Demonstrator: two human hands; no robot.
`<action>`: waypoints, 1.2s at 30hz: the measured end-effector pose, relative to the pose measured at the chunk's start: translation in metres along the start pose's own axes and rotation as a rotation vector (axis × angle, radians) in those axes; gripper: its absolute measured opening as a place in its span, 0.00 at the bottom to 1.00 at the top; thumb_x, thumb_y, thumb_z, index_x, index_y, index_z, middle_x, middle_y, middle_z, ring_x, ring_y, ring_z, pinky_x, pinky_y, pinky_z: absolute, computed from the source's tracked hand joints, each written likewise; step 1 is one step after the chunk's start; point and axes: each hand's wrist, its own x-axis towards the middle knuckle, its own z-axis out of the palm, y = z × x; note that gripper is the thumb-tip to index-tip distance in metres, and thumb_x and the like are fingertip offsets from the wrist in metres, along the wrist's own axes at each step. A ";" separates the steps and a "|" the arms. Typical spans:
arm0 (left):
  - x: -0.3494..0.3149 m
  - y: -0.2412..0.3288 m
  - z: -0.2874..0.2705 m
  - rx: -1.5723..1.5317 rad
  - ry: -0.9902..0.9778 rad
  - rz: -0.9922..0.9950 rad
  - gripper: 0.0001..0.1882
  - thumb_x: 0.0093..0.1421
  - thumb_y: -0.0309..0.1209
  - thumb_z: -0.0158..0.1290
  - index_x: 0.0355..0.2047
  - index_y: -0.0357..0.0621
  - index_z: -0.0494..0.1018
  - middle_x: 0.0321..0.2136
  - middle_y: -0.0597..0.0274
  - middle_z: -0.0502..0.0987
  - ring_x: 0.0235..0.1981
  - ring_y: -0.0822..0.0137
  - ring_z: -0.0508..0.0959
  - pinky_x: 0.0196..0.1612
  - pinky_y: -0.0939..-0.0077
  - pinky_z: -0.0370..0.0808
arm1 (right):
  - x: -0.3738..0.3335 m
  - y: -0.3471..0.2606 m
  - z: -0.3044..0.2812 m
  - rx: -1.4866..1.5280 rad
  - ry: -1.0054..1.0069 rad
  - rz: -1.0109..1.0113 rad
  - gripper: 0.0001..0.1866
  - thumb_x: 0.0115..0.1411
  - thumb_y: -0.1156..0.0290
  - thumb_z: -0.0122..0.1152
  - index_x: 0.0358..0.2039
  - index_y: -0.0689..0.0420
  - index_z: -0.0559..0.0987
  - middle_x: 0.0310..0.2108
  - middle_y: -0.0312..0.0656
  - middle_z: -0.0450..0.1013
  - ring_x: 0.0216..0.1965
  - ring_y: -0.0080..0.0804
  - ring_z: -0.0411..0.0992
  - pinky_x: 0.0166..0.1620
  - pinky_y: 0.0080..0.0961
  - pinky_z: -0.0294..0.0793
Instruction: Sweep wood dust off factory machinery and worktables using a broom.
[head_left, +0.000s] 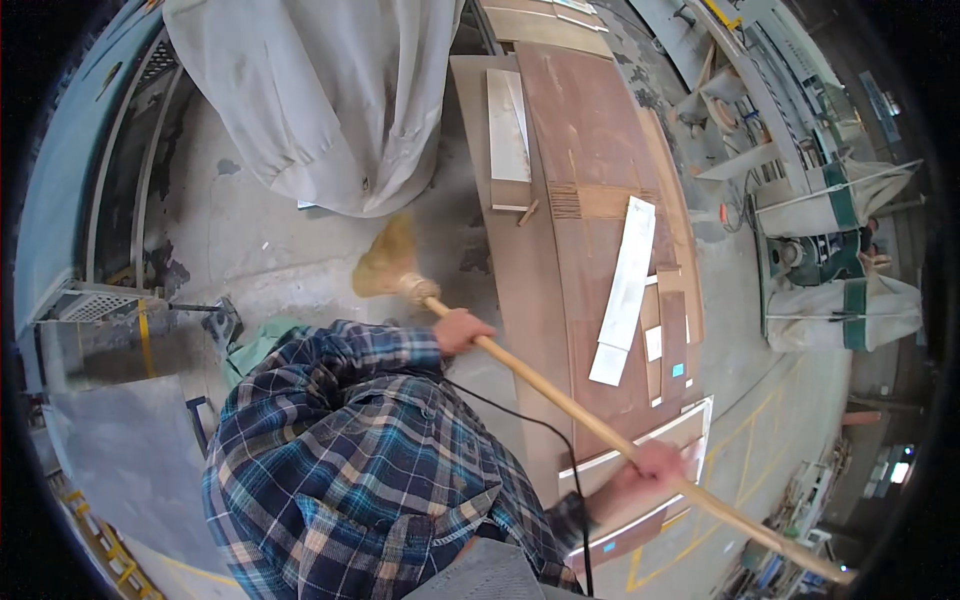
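Note:
A straw broom (545, 392) with a long pale wooden handle slants across the view, its bristles at the upper left end near the concrete floor. My left hand (461, 331) wraps round the handle just above the bristle head. Farther up the stick, my right hand (655, 470) is closed on it too, slightly smeared by motion. The straw bristles (385, 262) look blurred and sit just below a large hanging grey-white cloth bag (330, 110). Whether they touch the floor I cannot tell.
Stacked brown boards (590, 120) lie to the right, with white strips (622, 290) and offcuts on top. A blue machine (75, 150) with a metal frame stands at the left. Dust-collector bags (850, 315) are at the far right. A black cable (540, 425) hangs before me.

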 end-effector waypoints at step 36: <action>0.212 0.166 -0.194 0.438 0.419 0.739 0.22 0.49 0.30 0.53 0.48 0.58 0.73 0.22 0.74 0.70 0.24 0.73 0.74 0.30 0.74 0.64 | 0.092 -0.101 -0.050 0.778 -0.301 -0.528 0.10 0.69 0.70 0.43 0.30 0.59 0.67 0.11 0.28 0.51 0.09 0.15 0.48 0.14 0.16 0.49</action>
